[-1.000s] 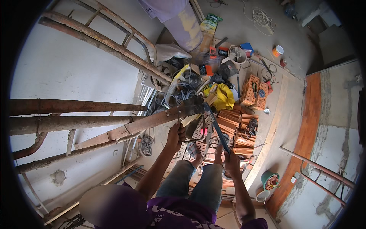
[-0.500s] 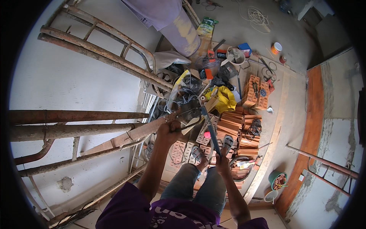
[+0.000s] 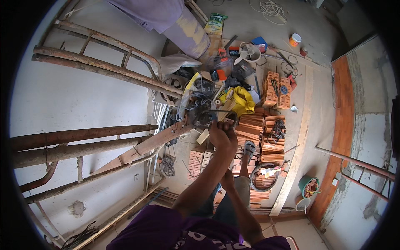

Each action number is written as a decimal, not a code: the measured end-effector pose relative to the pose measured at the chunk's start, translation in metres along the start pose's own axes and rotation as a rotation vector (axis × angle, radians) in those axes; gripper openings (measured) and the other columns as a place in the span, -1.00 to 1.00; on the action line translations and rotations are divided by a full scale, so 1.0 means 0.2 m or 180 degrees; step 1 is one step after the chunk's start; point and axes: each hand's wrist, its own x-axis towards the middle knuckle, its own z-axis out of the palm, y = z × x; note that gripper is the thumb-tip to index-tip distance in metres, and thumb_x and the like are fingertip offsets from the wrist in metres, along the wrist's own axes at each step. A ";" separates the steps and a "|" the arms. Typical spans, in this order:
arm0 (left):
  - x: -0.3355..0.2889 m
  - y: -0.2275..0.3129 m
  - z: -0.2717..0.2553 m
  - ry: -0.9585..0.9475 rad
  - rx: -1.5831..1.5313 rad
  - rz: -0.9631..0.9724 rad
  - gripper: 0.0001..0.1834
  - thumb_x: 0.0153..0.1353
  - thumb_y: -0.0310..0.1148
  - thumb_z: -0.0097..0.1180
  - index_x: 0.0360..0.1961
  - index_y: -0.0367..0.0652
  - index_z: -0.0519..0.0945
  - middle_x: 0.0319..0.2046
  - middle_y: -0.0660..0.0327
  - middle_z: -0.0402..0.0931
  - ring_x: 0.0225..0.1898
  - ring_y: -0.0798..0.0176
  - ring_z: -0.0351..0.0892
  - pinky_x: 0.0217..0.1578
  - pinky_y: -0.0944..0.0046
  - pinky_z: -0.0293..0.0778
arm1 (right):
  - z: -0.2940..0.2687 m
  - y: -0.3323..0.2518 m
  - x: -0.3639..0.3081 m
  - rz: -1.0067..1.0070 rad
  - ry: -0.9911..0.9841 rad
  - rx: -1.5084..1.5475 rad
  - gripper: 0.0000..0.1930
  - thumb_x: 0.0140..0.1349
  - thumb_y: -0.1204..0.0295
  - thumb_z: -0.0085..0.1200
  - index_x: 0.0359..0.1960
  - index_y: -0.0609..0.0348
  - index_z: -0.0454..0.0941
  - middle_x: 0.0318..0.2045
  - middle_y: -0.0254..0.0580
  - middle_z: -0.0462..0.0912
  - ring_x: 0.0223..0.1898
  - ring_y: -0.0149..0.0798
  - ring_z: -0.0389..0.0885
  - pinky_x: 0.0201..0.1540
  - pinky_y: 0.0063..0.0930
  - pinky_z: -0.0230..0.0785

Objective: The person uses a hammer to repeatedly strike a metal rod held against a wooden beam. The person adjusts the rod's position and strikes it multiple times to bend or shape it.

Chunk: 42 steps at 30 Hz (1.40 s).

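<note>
My left hand (image 3: 223, 132) is closed at the outer end of a long wooden plank (image 3: 156, 138), its fingers curled; what they grip is hidden. A thin dark bent rod (image 3: 208, 111) curves just beyond the fingers. The blue head of a metal bar (image 3: 214, 115) shows beside the knuckles, the rest hidden behind my left hand and forearm. Below that forearm, nearer my body, my right hand (image 3: 227, 181) is closed in line with the bar, its fingers partly covered.
Rusty scaffold pipes (image 3: 83, 138) run along the left wall. Stacked red bricks (image 3: 250, 129) lie around my feet, with a yellow bag (image 3: 242, 102) beyond. A round black tub (image 3: 264, 177) sits at right, a green bucket (image 3: 308, 185) farther right.
My left hand has moved right and away from my body, from the plank's side to the blue bar's head. My right hand has shifted left, and my left forearm now crosses over the bar.
</note>
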 end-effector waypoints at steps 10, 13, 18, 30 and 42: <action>-0.34 -0.08 -0.14 -0.1623 0.2545 -0.1191 -0.68 0.46 -0.08 -0.15 -0.19 -0.10 0.46 -0.60 0.45 0.09 -0.61 0.55 0.06 -0.59 0.50 0.07 | -0.18 -0.07 -0.20 0.3347 -0.0449 0.4332 -0.72 0.42 0.16 -0.07 -0.37 0.05 0.36 -0.67 -0.41 0.30 -0.66 -0.42 0.32 -0.54 -0.47 0.28; -0.14 -0.07 -0.33 -0.2030 0.3675 -0.0805 -0.66 0.46 -0.14 -0.13 -0.04 -0.17 0.52 -0.58 0.47 0.12 -0.59 0.57 0.03 -0.57 0.50 0.05 | -0.12 0.45 -0.17 0.2467 0.0521 0.2228 -0.81 0.38 0.37 -0.13 -0.16 0.27 0.35 -0.65 -0.33 0.39 -0.68 -0.36 0.44 -0.62 -0.41 0.34; 0.10 0.01 -0.73 -0.2115 0.4898 -0.0729 -0.64 0.44 -0.17 -0.08 0.02 -0.22 0.54 -0.52 0.43 0.29 -0.51 0.53 0.20 -0.45 0.46 0.19 | -0.37 1.00 0.11 0.3234 0.0025 0.0345 -0.48 0.19 0.08 -0.02 -0.48 0.47 0.56 -0.58 0.10 0.61 -0.53 -0.13 0.63 -0.45 -0.17 0.43; 0.53 -0.41 -1.51 -0.0004 0.5419 -0.0656 -0.69 0.36 -0.35 -0.03 0.08 -0.18 0.54 -0.45 0.36 0.40 -0.55 0.51 0.34 -0.54 0.47 0.29 | -0.26 1.82 0.71 0.1645 0.0048 -0.0895 -0.76 0.13 0.36 0.06 -0.25 0.25 0.40 -0.47 0.15 0.60 -0.40 0.20 0.62 -0.36 0.04 0.46; 0.70 -0.62 -1.74 0.1157 0.2764 -0.0822 -0.64 0.43 -0.21 -0.12 0.14 -0.15 0.43 -0.42 0.28 0.44 -0.49 0.42 0.38 -0.45 0.35 0.35 | 0.61 2.48 0.66 0.1710 0.0191 -0.0109 -0.64 0.16 0.34 0.07 -0.03 0.17 0.37 -0.27 0.21 0.53 -0.21 0.27 0.52 -0.25 0.13 0.39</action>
